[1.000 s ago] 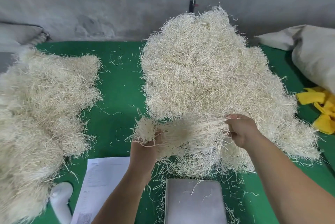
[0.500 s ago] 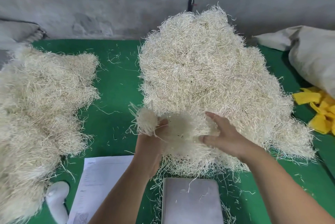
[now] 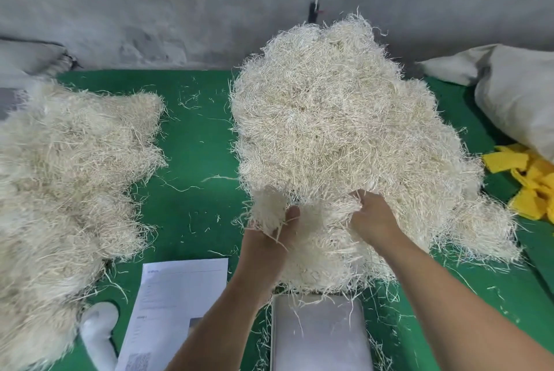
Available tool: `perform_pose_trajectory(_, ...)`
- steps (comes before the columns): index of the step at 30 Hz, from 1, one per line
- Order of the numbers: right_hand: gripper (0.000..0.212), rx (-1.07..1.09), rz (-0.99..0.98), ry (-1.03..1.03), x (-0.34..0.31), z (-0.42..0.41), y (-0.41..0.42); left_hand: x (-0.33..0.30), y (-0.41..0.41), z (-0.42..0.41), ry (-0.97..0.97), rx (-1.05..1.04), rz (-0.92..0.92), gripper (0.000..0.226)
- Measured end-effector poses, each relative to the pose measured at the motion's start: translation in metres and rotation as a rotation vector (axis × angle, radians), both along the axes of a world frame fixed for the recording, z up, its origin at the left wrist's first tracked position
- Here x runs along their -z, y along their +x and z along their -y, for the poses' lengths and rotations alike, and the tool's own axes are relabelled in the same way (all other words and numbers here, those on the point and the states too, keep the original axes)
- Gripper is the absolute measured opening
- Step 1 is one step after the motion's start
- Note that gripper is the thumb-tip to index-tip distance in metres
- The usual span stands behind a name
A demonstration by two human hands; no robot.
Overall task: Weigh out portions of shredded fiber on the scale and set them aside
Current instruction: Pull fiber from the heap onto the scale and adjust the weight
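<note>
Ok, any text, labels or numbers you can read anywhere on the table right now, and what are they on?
None can be read.
Paper sheet: printed lines, a heading and a code-like patch near its bottom, all too small and blurred.
Scale: only its bare metal platform shows; no display or brand in view.

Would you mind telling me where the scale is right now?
The scale sits at the bottom centre of the head view, just below the big fiber pile, with the paper sheet to its left.
</note>
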State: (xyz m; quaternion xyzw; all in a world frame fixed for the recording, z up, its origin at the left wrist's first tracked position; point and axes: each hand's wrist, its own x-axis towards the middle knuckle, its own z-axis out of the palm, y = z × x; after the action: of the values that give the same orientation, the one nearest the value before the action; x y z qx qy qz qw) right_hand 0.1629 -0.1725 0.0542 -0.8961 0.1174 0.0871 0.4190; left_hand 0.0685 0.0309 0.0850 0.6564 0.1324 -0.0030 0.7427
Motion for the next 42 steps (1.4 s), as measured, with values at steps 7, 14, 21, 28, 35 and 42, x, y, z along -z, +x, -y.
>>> perform_pose_trajectory(7,0.07,0.307,-0.096,0.269,-0.003,0.003,0.024,0.039,0.005,-0.006,0.36,-0.126,-0.023,0.015)
perform_pose_trajectory(14,0.033,0.548,-0.335,0.641,-0.012,0.003,0.027,0.049,0.011,-0.017,0.256,-0.212,-0.171,0.01)
perform_pose_trajectory(21,0.016,0.683,-0.48,0.84,0.016,-0.001,0.026,0.022,-0.01,0.003,0.209,-0.324,-0.03,0.014)
perform_pose_trajectory(28,0.04,0.684,-0.467,0.818,0.045,-0.009,0.016,0.02,-0.022,0.003,0.267,-0.297,0.099,0.044)
perform_pose_trajectory(35,0.014,0.667,-0.468,0.838,0.061,-0.01,0.005,0.023,-0.042,0.009,0.401,-0.192,0.211,0.032)
perform_pose_trajectory(42,0.035,0.876,-0.595,0.866,0.034,-0.001,0.009,0.02,-0.058,0.014,0.395,0.068,0.115,0.049)
